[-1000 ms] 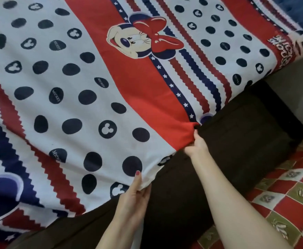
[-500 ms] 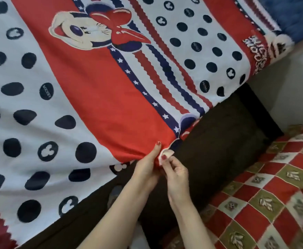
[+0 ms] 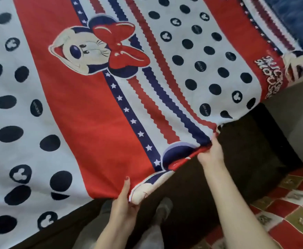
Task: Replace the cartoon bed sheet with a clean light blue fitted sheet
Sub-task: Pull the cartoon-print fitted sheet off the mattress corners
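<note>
hands have spread apart, left hand (image 3: 124,203) and right hand (image 3: 210,153) both pinching cartoon sheet (image 3: 96,114) over dark bed frame (image 3: 245,150).

Two bare forearms reaching forward, left hand (image 3: 123,203) pinching the cartoon bed sheet (image 3: 96,123) edge, thumb on top, right hand (image 3: 210,155) farther ahead, fingers curled round the same edge

A home bedroom: cartoon bed sheet (image 3: 96,123) on a bed, patterned floor covering (image 3: 280,209).
</note>
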